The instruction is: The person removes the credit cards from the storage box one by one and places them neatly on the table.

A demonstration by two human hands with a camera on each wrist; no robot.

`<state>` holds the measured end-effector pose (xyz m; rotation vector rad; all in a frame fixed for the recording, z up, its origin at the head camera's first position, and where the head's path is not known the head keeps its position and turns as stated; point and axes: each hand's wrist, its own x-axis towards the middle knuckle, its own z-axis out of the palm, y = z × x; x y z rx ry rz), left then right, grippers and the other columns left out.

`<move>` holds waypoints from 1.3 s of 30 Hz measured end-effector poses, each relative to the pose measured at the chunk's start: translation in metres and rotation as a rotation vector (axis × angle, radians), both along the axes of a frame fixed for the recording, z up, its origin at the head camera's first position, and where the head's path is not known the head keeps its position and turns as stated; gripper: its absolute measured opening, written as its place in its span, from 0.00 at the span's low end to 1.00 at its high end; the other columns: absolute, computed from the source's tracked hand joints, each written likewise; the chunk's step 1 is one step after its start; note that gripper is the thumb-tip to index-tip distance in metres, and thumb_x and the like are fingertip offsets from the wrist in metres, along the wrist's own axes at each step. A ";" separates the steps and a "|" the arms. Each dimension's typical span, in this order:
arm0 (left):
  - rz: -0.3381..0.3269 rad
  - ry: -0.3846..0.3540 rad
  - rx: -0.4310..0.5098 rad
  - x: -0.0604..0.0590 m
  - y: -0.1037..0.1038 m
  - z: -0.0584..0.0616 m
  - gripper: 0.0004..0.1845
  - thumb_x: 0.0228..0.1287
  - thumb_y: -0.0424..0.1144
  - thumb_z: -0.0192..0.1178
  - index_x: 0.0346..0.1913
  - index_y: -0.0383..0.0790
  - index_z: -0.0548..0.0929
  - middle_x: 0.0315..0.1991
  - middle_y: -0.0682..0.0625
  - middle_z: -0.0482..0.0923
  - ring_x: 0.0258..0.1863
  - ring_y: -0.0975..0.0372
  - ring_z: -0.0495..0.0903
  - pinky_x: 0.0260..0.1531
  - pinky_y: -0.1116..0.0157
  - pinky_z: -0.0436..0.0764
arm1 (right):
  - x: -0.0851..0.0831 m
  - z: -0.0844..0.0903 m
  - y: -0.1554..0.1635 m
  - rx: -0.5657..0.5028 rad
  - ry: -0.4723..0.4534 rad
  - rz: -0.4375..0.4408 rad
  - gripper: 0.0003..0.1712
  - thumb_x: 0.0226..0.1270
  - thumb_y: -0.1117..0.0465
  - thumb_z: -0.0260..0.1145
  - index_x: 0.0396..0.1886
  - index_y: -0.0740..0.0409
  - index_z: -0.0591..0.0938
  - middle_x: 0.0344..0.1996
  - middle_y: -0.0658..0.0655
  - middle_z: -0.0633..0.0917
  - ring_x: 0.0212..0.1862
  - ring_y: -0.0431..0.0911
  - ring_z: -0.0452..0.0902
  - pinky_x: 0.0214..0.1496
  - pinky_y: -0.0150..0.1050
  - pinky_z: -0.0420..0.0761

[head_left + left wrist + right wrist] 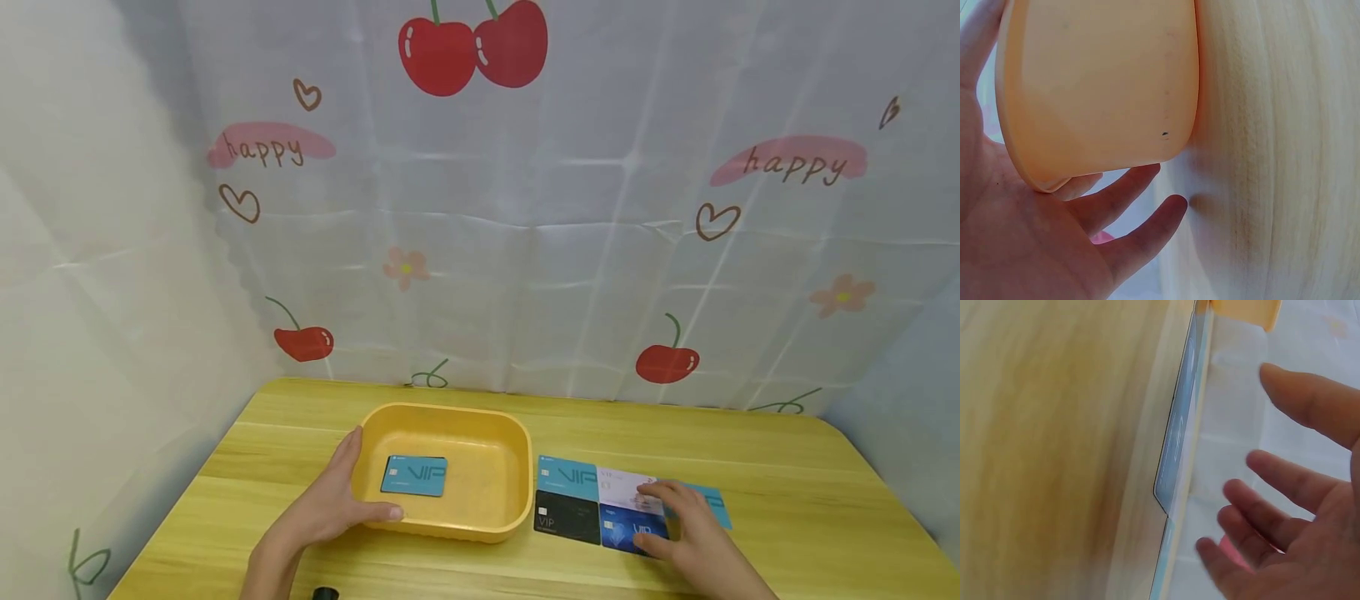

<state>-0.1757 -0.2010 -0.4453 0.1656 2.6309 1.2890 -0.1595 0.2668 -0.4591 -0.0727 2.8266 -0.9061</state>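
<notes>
A yellow plastic tub (480, 500) stands mid-table with one teal VIP card (414, 476) lying flat inside. My left hand (339, 497) cups its near-left corner, thumb along the front wall and straight fingers against the left side; the left wrist view shows the palm (1054, 250) pressed to the tub's outer wall (1097, 81). Right of the tub lie several cards: teal (567, 477), black (566, 517), white (624, 485), dark blue (621, 530). My right hand (678, 525) is spread over them, fingertips at the white card. In the right wrist view its fingers (1297, 512) are straight, just off the cards (1175, 444).
The wooden table (787, 517) is walled at the back and left by a white cherry-print cloth (525, 250). A further teal card (716, 504) peeks out from under my right hand. A small black object (325, 594) sits at the front edge.
</notes>
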 end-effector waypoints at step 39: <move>0.009 0.014 0.014 0.001 0.000 -0.002 0.72 0.45 0.55 0.78 0.77 0.30 0.35 0.78 0.33 0.32 0.74 0.39 0.42 0.69 0.39 0.48 | 0.014 0.025 -0.067 -0.365 0.162 -0.023 0.29 0.60 0.58 0.75 0.60 0.62 0.78 0.44 0.56 0.82 0.48 0.49 0.77 0.52 0.44 0.81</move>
